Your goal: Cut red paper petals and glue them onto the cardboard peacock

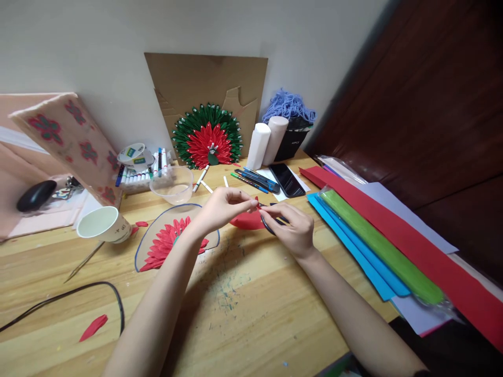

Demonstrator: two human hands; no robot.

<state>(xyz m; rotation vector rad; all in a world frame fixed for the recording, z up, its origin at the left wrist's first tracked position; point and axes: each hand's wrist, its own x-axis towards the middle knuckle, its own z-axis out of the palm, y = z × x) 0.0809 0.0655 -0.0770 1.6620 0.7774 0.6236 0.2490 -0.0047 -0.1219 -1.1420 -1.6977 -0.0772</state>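
My left hand (223, 207) pinches a small red paper piece (257, 205) between thumb and fingertips above the wooden table (251, 309). My right hand (293, 228) grips dark-handled scissors (267, 225), whose blades meet the red piece. Below both hands a larger red paper scrap (245, 221) lies on the table. To the left of my left forearm is a cardboard shape with a blue outline and red paper petals (167, 243).
A paper cup (104, 224), clear plastic bowl (173, 184), markers (137, 173), pens and a phone (286, 179) sit behind. Red, green and blue paper sheets (377, 246) lie at right. A red-green paper flower (207, 137) leans on cardboard. A black cable (78, 293) curves at left.
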